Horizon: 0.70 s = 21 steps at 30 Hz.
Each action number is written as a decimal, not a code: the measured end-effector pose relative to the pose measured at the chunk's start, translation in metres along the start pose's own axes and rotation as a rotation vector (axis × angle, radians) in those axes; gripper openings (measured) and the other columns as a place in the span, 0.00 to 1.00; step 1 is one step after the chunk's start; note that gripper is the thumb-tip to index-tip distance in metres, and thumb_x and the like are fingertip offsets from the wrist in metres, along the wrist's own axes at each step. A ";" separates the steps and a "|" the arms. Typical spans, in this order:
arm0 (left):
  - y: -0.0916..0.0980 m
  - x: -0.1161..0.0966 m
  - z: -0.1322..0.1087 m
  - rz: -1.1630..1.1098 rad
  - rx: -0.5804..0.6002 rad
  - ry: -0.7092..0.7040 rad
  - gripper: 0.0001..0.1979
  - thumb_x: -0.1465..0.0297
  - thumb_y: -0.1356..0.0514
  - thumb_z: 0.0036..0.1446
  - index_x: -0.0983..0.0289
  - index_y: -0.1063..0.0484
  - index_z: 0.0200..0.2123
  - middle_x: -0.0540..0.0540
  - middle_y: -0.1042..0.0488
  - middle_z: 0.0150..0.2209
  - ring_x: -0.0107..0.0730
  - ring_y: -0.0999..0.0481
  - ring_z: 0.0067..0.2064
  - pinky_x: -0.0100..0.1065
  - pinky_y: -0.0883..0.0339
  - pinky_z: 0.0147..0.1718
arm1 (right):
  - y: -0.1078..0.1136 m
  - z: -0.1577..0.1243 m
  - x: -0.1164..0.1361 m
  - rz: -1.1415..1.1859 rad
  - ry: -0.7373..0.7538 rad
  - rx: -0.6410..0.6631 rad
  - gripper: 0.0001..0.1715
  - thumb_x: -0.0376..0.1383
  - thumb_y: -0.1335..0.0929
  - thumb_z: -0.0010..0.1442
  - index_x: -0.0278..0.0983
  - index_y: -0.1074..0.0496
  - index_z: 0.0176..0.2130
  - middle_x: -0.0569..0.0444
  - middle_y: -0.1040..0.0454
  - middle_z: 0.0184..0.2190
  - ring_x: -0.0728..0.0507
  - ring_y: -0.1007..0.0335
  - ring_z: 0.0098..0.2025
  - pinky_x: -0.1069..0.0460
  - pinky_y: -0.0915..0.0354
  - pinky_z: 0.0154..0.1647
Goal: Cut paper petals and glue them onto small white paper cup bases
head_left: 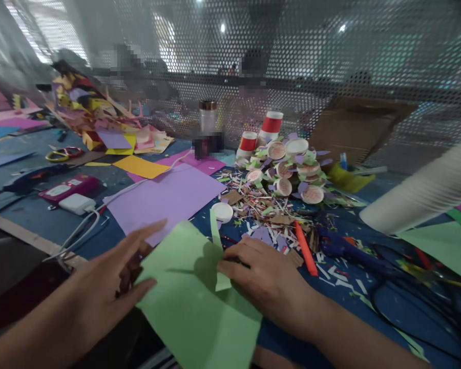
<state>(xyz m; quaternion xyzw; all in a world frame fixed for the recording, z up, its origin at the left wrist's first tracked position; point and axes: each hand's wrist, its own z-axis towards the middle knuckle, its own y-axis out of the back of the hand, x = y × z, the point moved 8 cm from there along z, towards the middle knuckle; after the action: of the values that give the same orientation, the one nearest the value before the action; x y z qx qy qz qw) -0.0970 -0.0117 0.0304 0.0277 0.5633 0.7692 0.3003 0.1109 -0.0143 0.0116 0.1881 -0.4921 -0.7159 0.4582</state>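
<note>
A sheet of light green paper (pixel 200 312) lies tilted at the table's near edge, a shadow across it. My left hand (pixel 111 287) is at its left edge, index finger stretched out and thumb apart near the paper; its other fingers are partly curled. My right hand (pixel 267 279) is closed over the sheet's right side, fingertips pinching a narrow green paper strip (pixel 222 282) that stands up from it. Its lower fingers are partly hidden. Just beyond lie a purple sheet (pixel 169 197) and a white round lid-like piece (pixel 222 211).
Small paper cups with scraps (pixel 284 169) are heaped ahead, paper shreds around them. A red-orange stick (pixel 306 248), blue glue gun (pixel 341 246) and cables lie right, near a ribbed white tube (pixel 426 184). Scissors (pixel 64 154) and a white adapter (pixel 77 203) are left. A perforated screen (pixel 292 61) stands behind.
</note>
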 end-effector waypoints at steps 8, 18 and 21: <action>0.028 0.054 0.134 0.327 0.145 0.093 0.35 0.73 0.43 0.59 0.62 0.43 0.70 0.63 0.24 0.45 0.53 0.25 0.48 0.43 0.32 0.47 | 0.032 -0.003 -0.021 0.161 -0.166 -0.320 0.10 0.27 0.33 0.67 0.36 0.24 0.45 0.47 0.20 0.40 0.40 0.24 0.44 0.46 0.28 0.47; -0.054 -0.068 0.128 -0.448 0.640 0.042 0.32 0.47 0.58 0.69 0.64 0.23 0.39 0.54 0.21 0.27 0.32 0.22 0.25 0.30 0.30 0.26 | 0.081 -0.023 -0.026 -0.116 -0.233 -0.664 0.16 0.23 0.32 0.64 0.38 0.24 0.49 0.49 0.19 0.42 0.43 0.23 0.47 0.48 0.31 0.52; -0.086 -0.092 0.114 -1.117 0.759 0.210 0.28 0.48 0.53 0.68 0.65 0.25 0.37 0.58 0.20 0.31 0.34 0.20 0.29 0.31 0.28 0.28 | 0.076 -0.019 -0.024 -0.088 -0.153 -0.576 0.17 0.22 0.32 0.63 0.36 0.25 0.49 0.47 0.20 0.43 0.42 0.25 0.47 0.46 0.31 0.50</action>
<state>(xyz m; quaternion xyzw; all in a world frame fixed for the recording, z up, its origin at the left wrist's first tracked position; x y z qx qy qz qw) 0.0585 0.0563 0.0233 -0.2384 0.7500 0.2467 0.5656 0.1720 -0.0117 0.0653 0.0171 -0.2933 -0.8573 0.4226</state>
